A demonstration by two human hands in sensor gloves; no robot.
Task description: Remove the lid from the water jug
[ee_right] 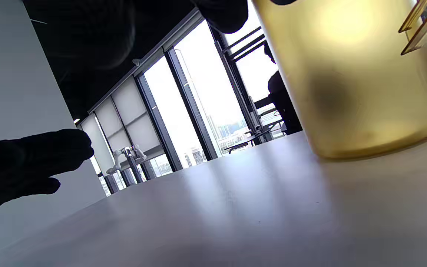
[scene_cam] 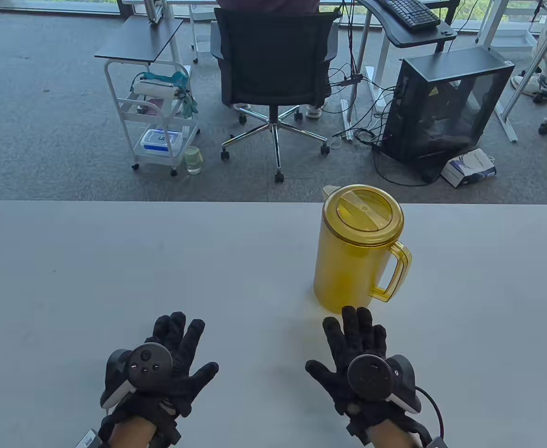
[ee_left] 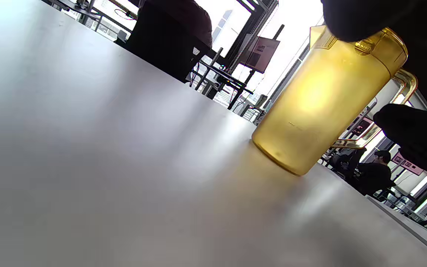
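Observation:
A translucent yellow water jug stands upright on the white table, its handle to the right and its spout at the far left. A round yellow lid sits on top of it. My right hand lies flat just in front of the jug, fingers spread, fingertips close to its base without touching. My left hand lies flat to the left, apart from the jug, fingers spread. The jug shows in the left wrist view, and its lower body fills the right wrist view.
Beyond the table's far edge stand a black office chair with a person seated, a white trolley, and a black computer case. The jug stands near the far edge, right of centre.

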